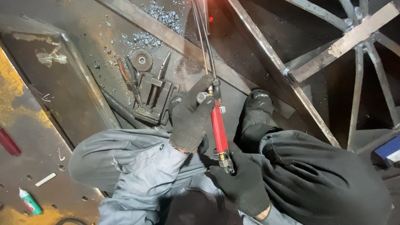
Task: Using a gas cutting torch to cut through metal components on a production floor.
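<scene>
A: Big steel frame ahead, boot right beside it.

B: Both gloved hands are closed on the red cutting torch, held over the knees: left hand by the valves, right hand at the hose end.

A: I'd say a slip near that boot could burn it; the metal scraps could roll underfoot.

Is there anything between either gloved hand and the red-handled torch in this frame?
Nothing visible. The left hand grips the upper end of the red-handled torch at its valve knobs; the right hand holds its lower end by the brass fittings. Both gloves touch it directly.
</scene>
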